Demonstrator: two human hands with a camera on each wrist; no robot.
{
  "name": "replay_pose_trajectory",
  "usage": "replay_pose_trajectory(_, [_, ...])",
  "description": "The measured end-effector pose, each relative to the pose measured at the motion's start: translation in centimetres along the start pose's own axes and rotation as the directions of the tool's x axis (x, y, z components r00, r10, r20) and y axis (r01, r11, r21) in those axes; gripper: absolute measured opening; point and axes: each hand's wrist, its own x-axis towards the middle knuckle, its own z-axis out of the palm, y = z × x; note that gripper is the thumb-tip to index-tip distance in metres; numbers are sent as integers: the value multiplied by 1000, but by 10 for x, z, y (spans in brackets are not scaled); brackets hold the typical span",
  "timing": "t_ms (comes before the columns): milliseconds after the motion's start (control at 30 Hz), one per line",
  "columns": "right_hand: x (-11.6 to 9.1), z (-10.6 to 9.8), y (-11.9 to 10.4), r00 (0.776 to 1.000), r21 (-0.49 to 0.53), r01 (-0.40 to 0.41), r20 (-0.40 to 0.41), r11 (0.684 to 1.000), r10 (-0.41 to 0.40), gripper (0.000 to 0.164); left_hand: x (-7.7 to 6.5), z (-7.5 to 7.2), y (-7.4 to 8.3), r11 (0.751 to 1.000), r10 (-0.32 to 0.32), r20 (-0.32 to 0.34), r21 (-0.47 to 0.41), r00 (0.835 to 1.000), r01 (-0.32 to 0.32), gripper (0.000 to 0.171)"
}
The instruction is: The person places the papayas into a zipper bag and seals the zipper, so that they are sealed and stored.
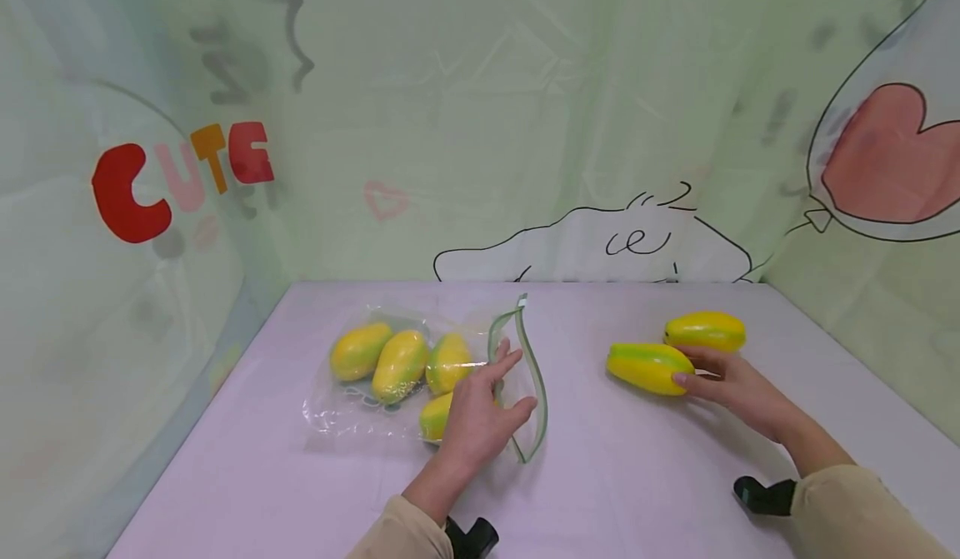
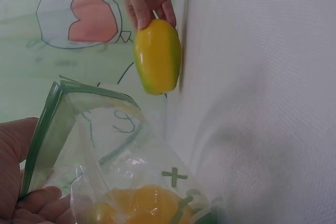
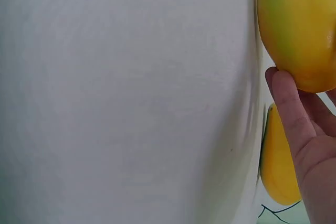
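A clear zip bag (image 1: 341, 426) with green edging lies on its side, several yellow-green papayas (image 1: 401, 366) inside it. At its mouth, my left hand (image 1: 480, 417) has thumb and fingers spread apart against the green-edged opening; the left wrist view shows the green strip (image 2: 39, 140) running between thumb and fingers. Over to the right, my right hand (image 1: 738, 392) grips a papaya (image 1: 647, 367) by its near end, thumb on one side and fingers on the other. A second loose papaya (image 1: 705, 331) lies just behind that one, partly visible below the fingers in the right wrist view.
A pale lilac cloth covers the table (image 1: 600, 492). Printed curtains (image 1: 525, 126) with letters, a balloon and hearts enclose the back and sides. Black wrist mounts (image 1: 765, 496) stick out by both beige sleeves (image 1: 862, 513).
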Motion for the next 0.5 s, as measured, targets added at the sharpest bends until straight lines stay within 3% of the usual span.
replay_pose_trajectory(200, [-4,-7,-15,1000,-40,9,-22,999,-9,71,1,0,1,1000,-15,-1,0,1000,15,57])
replay_pose_trajectory(500, [-9,-17,-47,993,-44,113,-24,993,-114,62,1,1,3,999,-26,-9,19,1000,26,58])
